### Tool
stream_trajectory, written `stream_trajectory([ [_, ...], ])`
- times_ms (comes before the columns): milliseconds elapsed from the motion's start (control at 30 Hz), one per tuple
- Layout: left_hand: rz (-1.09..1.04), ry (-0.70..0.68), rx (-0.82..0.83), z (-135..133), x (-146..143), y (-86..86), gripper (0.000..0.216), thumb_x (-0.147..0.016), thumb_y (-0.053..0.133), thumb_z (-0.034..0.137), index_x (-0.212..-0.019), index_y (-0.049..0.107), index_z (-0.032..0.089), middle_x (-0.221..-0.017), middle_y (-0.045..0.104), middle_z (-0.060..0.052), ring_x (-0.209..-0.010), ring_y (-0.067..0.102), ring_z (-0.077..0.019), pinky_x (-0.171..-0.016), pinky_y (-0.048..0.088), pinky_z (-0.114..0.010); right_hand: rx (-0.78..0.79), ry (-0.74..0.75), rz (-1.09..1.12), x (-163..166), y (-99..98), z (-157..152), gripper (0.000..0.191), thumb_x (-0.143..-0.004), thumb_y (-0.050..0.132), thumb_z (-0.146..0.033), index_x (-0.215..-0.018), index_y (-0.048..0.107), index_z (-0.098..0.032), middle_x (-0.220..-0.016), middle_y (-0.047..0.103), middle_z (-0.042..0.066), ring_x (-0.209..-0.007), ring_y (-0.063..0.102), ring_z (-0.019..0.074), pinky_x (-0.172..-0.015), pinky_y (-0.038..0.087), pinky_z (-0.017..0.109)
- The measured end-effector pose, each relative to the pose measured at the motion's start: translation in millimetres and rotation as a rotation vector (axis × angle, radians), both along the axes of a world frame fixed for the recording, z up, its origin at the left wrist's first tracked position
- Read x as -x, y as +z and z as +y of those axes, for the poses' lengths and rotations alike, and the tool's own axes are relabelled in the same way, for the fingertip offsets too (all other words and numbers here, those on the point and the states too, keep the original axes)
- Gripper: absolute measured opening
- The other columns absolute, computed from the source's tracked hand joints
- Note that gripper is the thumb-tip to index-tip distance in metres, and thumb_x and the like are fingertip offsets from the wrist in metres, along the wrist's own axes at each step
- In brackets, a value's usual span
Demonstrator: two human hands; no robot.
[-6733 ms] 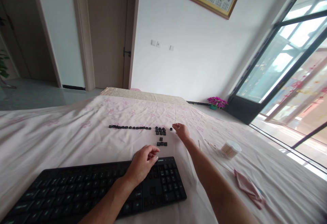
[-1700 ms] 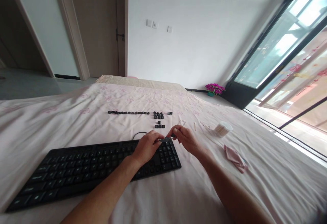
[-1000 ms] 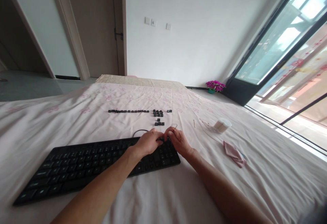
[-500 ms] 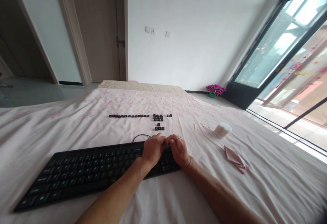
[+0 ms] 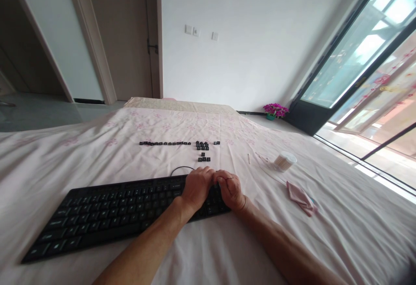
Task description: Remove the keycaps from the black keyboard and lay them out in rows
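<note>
A black keyboard [image 5: 120, 207] lies slanted on the bedsheet, its right end under my hands. My left hand [image 5: 199, 186] is closed over the number-pad end, fingertips bent down and hidden behind the knuckles. Touching or almost touching it, my right hand [image 5: 230, 188] is curled with thumb and fingers pinched together. A thin wire-like piece shows faintly at the right fingers; its shape is unclear. Beyond the keyboard are loose black keycaps: a long row [image 5: 165, 143], a block [image 5: 202, 145], a small group [image 5: 204, 159] and a pair [image 5: 216, 143].
Right of the hands stand a clear tub of cotton swabs [image 5: 285, 162] and a crumpled pink cloth [image 5: 301, 198]. One loose swab [image 5: 249, 158] lies nearer the keycaps. A black cable [image 5: 180, 168] loops behind the keyboard. The pale sheet [image 5: 107, 159] is wrinkled.
The view has tilted slightly, so everything sits a little higher. Both hands stay together at the keyboard's right end; the wire-like piece at the right fingers shows less than before.
</note>
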State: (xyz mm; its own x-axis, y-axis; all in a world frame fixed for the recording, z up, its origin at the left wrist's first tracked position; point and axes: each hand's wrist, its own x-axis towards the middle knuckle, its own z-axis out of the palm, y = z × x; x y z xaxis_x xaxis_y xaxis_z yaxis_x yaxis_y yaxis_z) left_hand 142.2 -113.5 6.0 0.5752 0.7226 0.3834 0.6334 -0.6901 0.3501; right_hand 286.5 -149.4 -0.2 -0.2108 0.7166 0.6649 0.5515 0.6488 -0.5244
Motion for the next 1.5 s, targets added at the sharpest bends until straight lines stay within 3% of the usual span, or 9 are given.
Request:
stream_trajectory([
  [267,-0.200,-0.069,0.187,2,4,-2.2,0.011,-0.090,0.045,0.025,-0.084,0.054,0.021,-0.083,0.063,0.000,-0.078,0.060,-0.0164,-0.069,0.042,-0.025,-0.065,-0.012,0.044,8,8.8,-3,0.022,-0.091,0.036,-0.018,-0.080,0.055,-0.019,-0.072,0.058,0.003,-0.068,0.055,0.0148,-0.067,0.046,0.029],
  [333,-0.327,-0.063,0.286,5,6,-3.2,0.005,-0.085,0.049,0.023,-0.086,0.054,0.022,-0.083,0.064,0.001,-0.077,0.061,-0.0150,-0.069,0.044,-0.024,-0.072,-0.059,0.065,8,14.4,-4,0.024,-0.091,0.036,-0.017,-0.083,0.058,-0.019,-0.076,0.061,0.004,-0.072,0.057,0.0161,-0.071,0.046,0.031],
  [467,-0.569,-0.020,0.456,11,8,-5.6,0.023,-0.076,0.054,0.014,-0.097,0.055,0.021,-0.085,0.065,0.001,-0.077,0.062,-0.0125,-0.074,0.048,-0.024,-0.112,-0.226,-0.002,2,29.5,-4,0.023,-0.091,0.039,-0.018,-0.083,0.061,-0.020,-0.076,0.062,0.004,-0.077,0.056,0.0183,-0.076,0.044,0.033],
  [633,-0.667,0.004,0.512,13,9,-6.9,0.031,-0.075,0.056,0.012,-0.104,0.054,0.021,-0.088,0.064,0.000,-0.073,0.062,-0.0113,-0.071,0.050,-0.024,0.130,-0.318,-0.023,-6,33.7,5,0.021,-0.093,0.038,-0.023,-0.097,0.058,-0.020,-0.071,0.060,0.001,-0.067,0.055,0.0147,-0.067,0.043,0.027],
  [833,-0.721,0.005,0.510,12,8,-10.1,0.034,-0.075,0.058,0.012,-0.107,0.051,0.021,-0.092,0.061,-0.001,-0.071,0.062,-0.0101,-0.069,0.050,-0.023,0.250,-0.253,-0.116,-4,21.1,13,0.008,-0.081,0.059,-0.023,-0.086,0.065,-0.020,-0.075,0.063,0.000,-0.070,0.057,0.0142,-0.065,0.042,0.025],
  [967,-0.727,-0.004,0.508,12,7,-11.7,0.037,-0.073,0.056,0.008,-0.107,0.052,0.021,-0.094,0.060,-0.001,-0.072,0.063,-0.0099,-0.072,0.050,-0.024,0.347,-0.245,-0.076,-9,16.2,18,0.005,-0.077,0.061,-0.021,-0.078,0.066,-0.020,-0.072,0.066,-0.001,-0.066,0.058,0.0128,-0.061,0.042,0.023],
  [1067,-0.717,0.013,0.483,11,5,-9.9,0.038,-0.075,0.054,0.008,-0.110,0.051,0.021,-0.095,0.060,-0.002,-0.074,0.063,-0.0104,-0.074,0.050,-0.026,0.420,-0.283,0.002,-29,14.2,37,0.010,-0.078,0.060,-0.027,-0.079,0.066,-0.019,-0.069,0.066,-0.001,-0.059,0.058,0.0122,-0.054,0.043,0.022],
  [1300,-0.640,0.033,0.417,11,3,-11.1,0.036,-0.075,0.050,0.007,-0.109,0.054,0.020,-0.093,0.060,-0.002,-0.070,0.061,-0.0104,-0.076,0.051,-0.027,0.511,-0.596,0.045,-99,10.1,123,0.017,-0.073,0.061,-0.028,-0.079,0.068,-0.015,-0.068,0.067,0.002,-0.051,0.057,0.0119,-0.050,0.042,0.022],
  [1500,-0.629,0.033,0.397,13,2,-15.4,0.036,-0.075,0.048,0.006,-0.108,0.055,0.021,-0.094,0.062,-0.003,-0.073,0.061,-0.0121,-0.077,0.051,-0.028,0.555,-0.685,0.003,-118,-5.6,170,0.021,-0.073,0.061,-0.030,-0.085,0.071,-0.015,-0.071,0.069,0.003,-0.059,0.060,0.0133,-0.055,0.041,0.021],
])
